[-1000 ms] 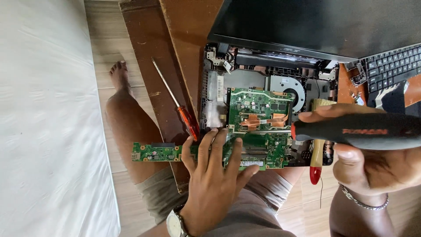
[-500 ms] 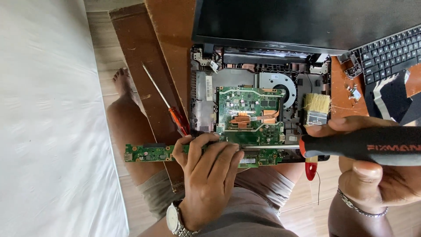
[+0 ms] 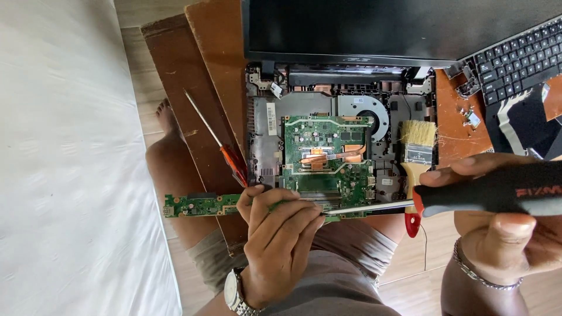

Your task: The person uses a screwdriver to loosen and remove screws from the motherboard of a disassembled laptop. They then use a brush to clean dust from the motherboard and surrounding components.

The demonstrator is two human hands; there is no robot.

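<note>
An opened laptop base [image 3: 266, 126] lies on a brown board, its green motherboard [image 3: 328, 155] and round fan [image 3: 364, 111] exposed. My left hand [image 3: 280, 240] rests on the front edge of the motherboard, fingers curled by a long green strip of circuit board [image 3: 196, 205]. My right hand [image 3: 503, 228] grips the black handle of a screwdriver [image 3: 486, 193]; its metal shaft runs left, with the tip at my left fingers. A paint brush [image 3: 417, 158] with pale bristles and a red handle end lies on the base's right side.
A second screwdriver [image 3: 218, 143] with a red handle lies on the brown board [image 3: 193, 88] left of the laptop. A detached black keyboard [image 3: 515, 61] sits at the top right, the dark screen [image 3: 363, 29] at the top. A white mattress [image 3: 64, 158] fills the left.
The view has shifted, so the laptop sits further right in the frame. My right hand has brought the screwdriver lower, its tip now reaching my left fingers at the motherboard's front edge.
</note>
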